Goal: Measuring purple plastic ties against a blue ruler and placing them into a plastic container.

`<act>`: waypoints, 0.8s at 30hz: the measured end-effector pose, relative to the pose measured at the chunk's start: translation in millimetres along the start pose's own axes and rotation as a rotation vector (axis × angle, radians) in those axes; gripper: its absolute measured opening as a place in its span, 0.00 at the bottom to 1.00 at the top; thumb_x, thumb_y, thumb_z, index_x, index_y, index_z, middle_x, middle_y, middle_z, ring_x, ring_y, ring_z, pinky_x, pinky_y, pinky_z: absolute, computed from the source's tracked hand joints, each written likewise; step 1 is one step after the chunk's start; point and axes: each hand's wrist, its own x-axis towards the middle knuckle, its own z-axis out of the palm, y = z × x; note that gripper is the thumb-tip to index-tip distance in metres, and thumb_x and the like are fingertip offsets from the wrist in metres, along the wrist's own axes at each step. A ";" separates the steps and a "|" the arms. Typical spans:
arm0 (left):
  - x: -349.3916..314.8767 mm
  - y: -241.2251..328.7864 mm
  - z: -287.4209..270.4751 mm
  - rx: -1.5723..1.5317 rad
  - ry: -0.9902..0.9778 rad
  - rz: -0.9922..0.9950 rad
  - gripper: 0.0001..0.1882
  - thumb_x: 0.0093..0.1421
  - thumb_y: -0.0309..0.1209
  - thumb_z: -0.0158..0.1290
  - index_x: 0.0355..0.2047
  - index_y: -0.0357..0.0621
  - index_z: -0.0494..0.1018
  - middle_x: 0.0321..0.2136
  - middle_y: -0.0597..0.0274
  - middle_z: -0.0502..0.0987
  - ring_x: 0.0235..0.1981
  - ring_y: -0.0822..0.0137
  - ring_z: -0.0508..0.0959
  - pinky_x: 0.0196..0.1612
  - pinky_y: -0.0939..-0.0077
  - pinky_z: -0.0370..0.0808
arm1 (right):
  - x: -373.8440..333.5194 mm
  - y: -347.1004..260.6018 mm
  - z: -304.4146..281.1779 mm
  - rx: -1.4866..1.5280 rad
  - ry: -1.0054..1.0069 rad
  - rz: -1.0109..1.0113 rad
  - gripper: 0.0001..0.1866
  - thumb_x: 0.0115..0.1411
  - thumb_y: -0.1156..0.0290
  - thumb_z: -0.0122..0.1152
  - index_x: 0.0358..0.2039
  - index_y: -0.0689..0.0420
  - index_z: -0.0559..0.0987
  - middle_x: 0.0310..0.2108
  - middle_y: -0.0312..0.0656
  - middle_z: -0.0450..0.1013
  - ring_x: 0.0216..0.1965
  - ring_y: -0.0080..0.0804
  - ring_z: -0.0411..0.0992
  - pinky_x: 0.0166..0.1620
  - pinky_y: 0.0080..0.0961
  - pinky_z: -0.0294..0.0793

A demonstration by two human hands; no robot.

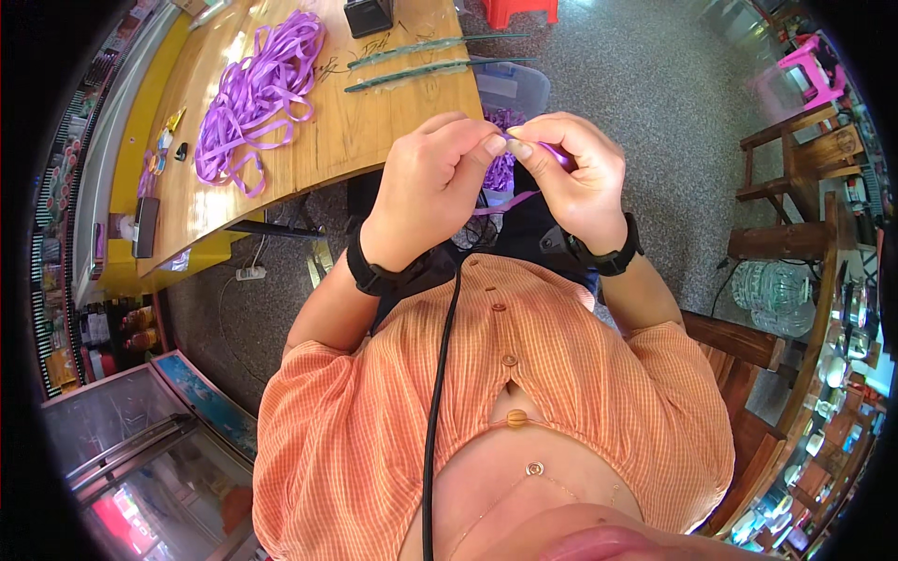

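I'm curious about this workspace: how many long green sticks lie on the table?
2: the farther stick and the nearer stick beside it, both jutting past the right edge of the wooden table. Others could be hidden under the purple ribbon.

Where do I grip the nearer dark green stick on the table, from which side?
Pinch the nearer dark green stick by its thin right end, likely from the right: that end appears to jut past the table, leaving its underside reachable.
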 end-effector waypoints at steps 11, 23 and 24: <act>29.3 -7.3 16.7 -0.108 -0.341 0.414 0.07 0.54 0.32 0.63 0.28 0.43 0.79 0.40 0.60 0.77 0.49 0.54 0.74 0.51 0.59 0.69 | -16.5 50.2 -33.2 0.597 -0.491 0.623 0.18 0.63 0.76 0.57 0.54 0.65 0.72 0.37 0.42 0.79 0.35 0.23 0.75 0.40 0.21 0.76; 103.9 -39.7 49.9 0.135 -0.321 0.685 0.14 0.50 0.31 0.63 0.38 0.42 0.77 0.52 0.58 0.74 0.55 0.51 0.72 0.57 0.55 0.69 | 31.2 114.1 -69.8 -0.012 -0.053 0.382 0.09 0.64 0.77 0.57 0.43 0.60 0.82 0.37 0.39 0.81 0.37 0.20 0.77 0.39 0.20 0.77; 114.4 -55.6 44.9 0.131 -0.316 0.653 0.13 0.52 0.30 0.62 0.37 0.41 0.77 0.48 0.56 0.76 0.51 0.51 0.75 0.55 0.57 0.72 | 43.9 114.3 -67.0 -0.116 -0.075 0.327 0.10 0.64 0.76 0.58 0.44 0.59 0.82 0.37 0.40 0.81 0.37 0.19 0.77 0.40 0.20 0.77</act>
